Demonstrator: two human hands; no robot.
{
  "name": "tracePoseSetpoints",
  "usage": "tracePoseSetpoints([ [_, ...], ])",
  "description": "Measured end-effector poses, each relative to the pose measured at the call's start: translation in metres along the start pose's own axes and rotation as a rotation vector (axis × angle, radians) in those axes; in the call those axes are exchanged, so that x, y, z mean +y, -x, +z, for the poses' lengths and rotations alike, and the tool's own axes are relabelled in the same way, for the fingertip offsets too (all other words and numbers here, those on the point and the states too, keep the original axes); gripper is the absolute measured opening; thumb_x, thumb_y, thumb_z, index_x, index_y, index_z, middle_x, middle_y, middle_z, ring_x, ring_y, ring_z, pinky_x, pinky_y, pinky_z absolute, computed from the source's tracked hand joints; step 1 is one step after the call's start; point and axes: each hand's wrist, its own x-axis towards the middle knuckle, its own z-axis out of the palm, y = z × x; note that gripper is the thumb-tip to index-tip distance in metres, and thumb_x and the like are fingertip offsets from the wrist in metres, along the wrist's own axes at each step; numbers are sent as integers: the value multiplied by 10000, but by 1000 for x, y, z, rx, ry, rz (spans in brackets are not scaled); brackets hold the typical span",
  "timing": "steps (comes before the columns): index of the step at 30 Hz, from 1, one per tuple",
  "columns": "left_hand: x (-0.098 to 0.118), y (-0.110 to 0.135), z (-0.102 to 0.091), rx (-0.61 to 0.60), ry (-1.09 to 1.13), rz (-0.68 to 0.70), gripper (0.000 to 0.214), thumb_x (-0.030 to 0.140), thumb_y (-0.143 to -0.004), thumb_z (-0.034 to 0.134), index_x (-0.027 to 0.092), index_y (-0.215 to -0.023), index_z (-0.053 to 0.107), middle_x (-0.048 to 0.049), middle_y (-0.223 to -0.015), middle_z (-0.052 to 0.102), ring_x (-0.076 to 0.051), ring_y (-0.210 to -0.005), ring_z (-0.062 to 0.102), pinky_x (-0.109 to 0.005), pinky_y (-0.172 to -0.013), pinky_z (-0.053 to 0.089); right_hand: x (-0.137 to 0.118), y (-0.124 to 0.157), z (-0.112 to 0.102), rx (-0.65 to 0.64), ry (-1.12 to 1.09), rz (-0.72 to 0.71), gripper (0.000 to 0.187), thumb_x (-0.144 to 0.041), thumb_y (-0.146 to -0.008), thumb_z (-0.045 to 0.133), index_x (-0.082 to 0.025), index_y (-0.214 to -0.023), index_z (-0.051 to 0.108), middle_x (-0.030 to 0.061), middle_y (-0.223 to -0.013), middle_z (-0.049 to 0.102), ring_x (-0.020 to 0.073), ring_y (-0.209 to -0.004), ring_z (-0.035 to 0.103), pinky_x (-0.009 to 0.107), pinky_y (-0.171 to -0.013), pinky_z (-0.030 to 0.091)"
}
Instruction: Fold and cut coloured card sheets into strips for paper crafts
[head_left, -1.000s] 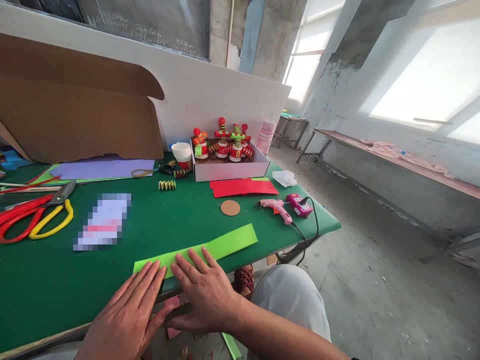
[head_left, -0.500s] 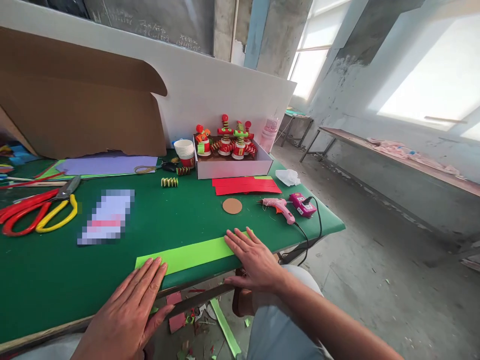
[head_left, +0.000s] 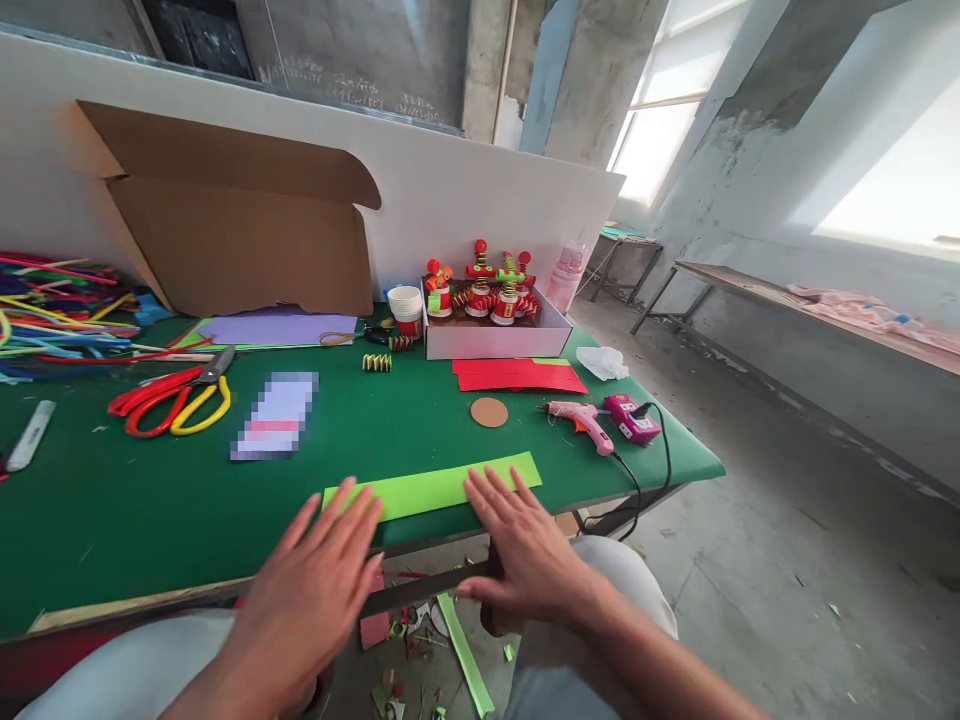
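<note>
L hand (head_left: pixel 319 580) flat, palm down over L end of lime paper strip (head_left: pixel 424 493), R hand (head_left: pixel 529 553) likewise nr R end, strip by tbl (head_left: pixel 165 525) front edge, brown disc (head_left: pixel 489 412) behind, glue gun (head_left: pixel 583 418) to R.

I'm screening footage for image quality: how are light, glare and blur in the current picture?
Head view: glare washes out the window and the sunlit wall patch; head view: the left hand looks slightly blurred, perhaps from motion, while the green strip's edges read clearly; head view: the pale item beside the scissors is pixelated, hiding its details.
</note>
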Motion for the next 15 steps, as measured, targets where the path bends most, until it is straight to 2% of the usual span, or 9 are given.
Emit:
tracePoseSetpoints([
  [2,22,-24,4,-69,62,28,496,349,-1032,302,132,-1410,540,-119,-1430,613,-268,-1374,511,-440,-1109,382,-16,-8,13,-20,-41,-52,901,-604,-913,552,-84,-1588,257,153,-1630,295,298,-1539,197,530,-1273,126],
  [4,40,-40,14,-120,134,67,580,450,-1032,301,102,-1469,454,-118,-1483,564,-230,-1395,488,-383,-1109,399,-26,-15,23,-20,-52,-57,862,-534,-916,552,-74,-1585,263,150,-1632,289,295,-1536,211,520,-1276,123],
  [6,47,-44,26,-128,148,78,696,557,-1008,310,62,-1488,409,-147,-1511,524,-240,-1414,465,-382,-1125,389,-30,-18,28,-11,-49,-45,848,-487,-907,558,-67,-1583,266,143,-1636,282,287,-1534,220,502,-1279,133],
  [8,41,-35,35,-111,112,57,761,605,-990,312,33,-1484,400,-177,-1522,501,-269,-1431,444,-405,-1146,361,-27,-18,28,-1,-42,-35,809,-475,-921,546,-70,-1575,294,131,-1634,294,274,-1530,238,486,-1278,166],
  [10,26,-18,38,-79,53,22,779,610,-988,296,20,-1489,385,-196,-1519,498,-293,-1430,444,-424,-1154,342,-21,-15,26,7,-22,-18,782,-493,-934,540,-67,-1558,336,132,-1624,312,280,-1520,267,487,-1268,217],
  [15,-14,24,23,-61,-38,-44,816,619,-989,228,65,-1585,167,-191,-1531,488,-287,-1406,477,-429,-1136,351,3,2,28,67,75,24,792,-502,-927,573,-87,-1561,342,147,-1619,311,321,-1498,312,517,-1230,311],
])
